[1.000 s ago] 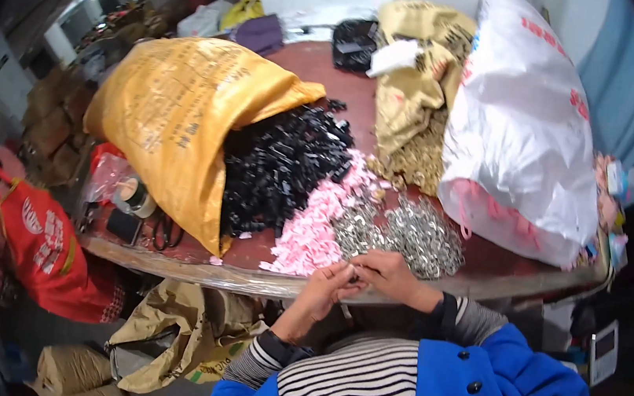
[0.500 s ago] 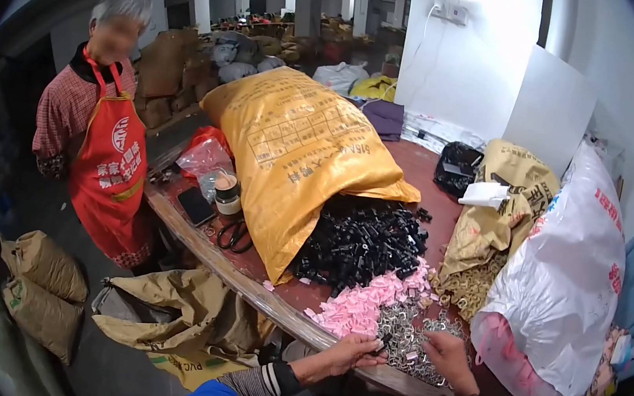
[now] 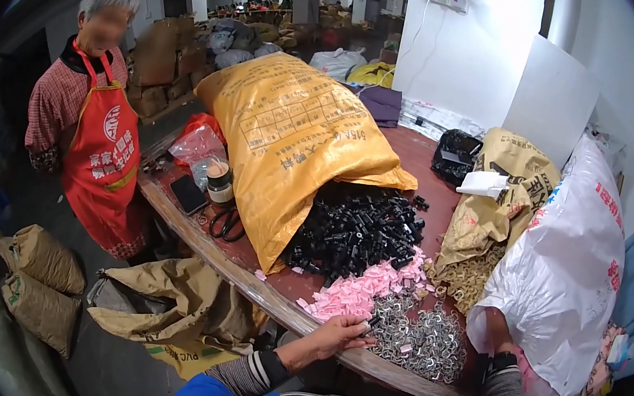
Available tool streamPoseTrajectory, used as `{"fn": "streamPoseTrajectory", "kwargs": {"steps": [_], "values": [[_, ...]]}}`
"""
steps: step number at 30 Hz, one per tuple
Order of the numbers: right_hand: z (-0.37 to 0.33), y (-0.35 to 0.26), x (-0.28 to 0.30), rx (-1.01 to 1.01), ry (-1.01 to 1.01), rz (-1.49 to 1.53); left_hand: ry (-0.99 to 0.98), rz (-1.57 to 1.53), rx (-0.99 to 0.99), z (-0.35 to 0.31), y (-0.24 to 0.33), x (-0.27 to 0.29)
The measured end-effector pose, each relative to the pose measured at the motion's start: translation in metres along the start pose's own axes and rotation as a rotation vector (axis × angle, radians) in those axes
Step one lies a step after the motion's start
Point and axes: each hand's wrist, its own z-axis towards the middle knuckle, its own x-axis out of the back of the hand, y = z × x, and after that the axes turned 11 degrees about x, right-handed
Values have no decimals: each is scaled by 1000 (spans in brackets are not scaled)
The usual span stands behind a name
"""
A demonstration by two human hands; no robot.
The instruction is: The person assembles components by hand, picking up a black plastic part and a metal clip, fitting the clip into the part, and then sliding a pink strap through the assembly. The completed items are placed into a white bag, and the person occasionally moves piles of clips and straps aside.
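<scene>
At the table's front edge, my left hand (image 3: 333, 337) is closed in a pinch. A small black piece shows partly at its fingertips, beside the silver metal hooks and rings (image 3: 422, 339) heaped on the table. My right hand (image 3: 500, 333) reaches into the mouth of the large white woven sack (image 3: 557, 275), which has pink pieces (image 3: 523, 372) in its opening. The sack hides the fingers. Beyond my left hand lie small pink pieces (image 3: 357, 288), then a heap of black plastic pieces (image 3: 360, 231) spilling from a big yellow sack (image 3: 301, 133).
Brass-coloured pieces (image 3: 465, 283) spill from a tan sack (image 3: 514, 175) at right. A jar (image 3: 219, 186), phone (image 3: 188, 193) and black-handled scissors (image 3: 227, 224) lie at left. A person in a red apron (image 3: 106, 144) stands across the left edge; an open sack (image 3: 178, 300) is on the floor.
My right hand has left the silver metal heap and moved right into the white sack's mouth. My left hand has shifted slightly left, still pinched. The view has shifted a little.
</scene>
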Motion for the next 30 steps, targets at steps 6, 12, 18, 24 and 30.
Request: {"fn": "streamPoseTrajectory", "kwargs": {"steps": [6,12,18,24,30], "values": [[-9,-74,26,-173,-105,-140,52,-38,-13,-3,-2,-5],[-26,-167,46,-256,-142,324,133,-5,-73,2,3,2],[-18,-217,2,-35,-298,719,83,104,-52,2,5,-17],[-15,-241,-33,-63,-471,856,52,317,-61,-3,-3,-12],[-24,-238,-28,-303,-581,1099,22,438,-107,-1,-12,-13]]}}
